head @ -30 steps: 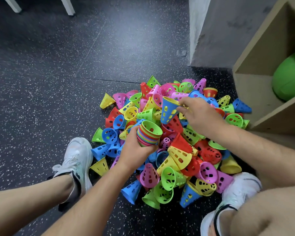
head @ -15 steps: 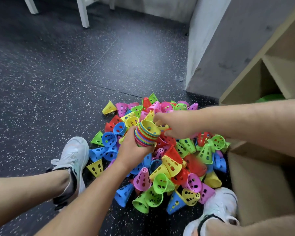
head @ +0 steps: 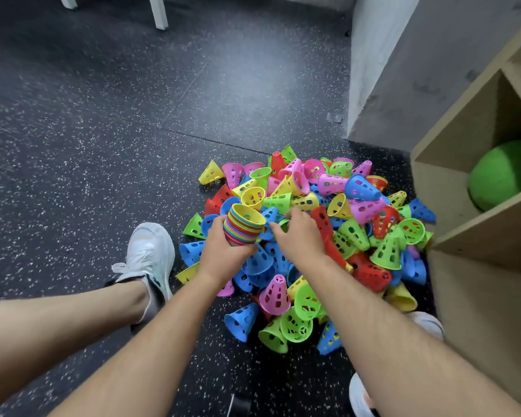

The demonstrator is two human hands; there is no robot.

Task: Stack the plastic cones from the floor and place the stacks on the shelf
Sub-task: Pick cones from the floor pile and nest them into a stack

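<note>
Head view: left grip [head: 223, 254] wraps the multicoloured stack [head: 242, 225], held just above the cone pile [head: 358, 212] on the floor [head: 103, 145]. Stack top is yellow now, green a second ago. Right grip [head: 298, 236] no longer carries the blue cone, so probably another got nested. It's down in the pile beside the stack, fingers curled; can't tell if it holds one. Shelf [head: 463, 236] at right, no stack seen there.
</note>
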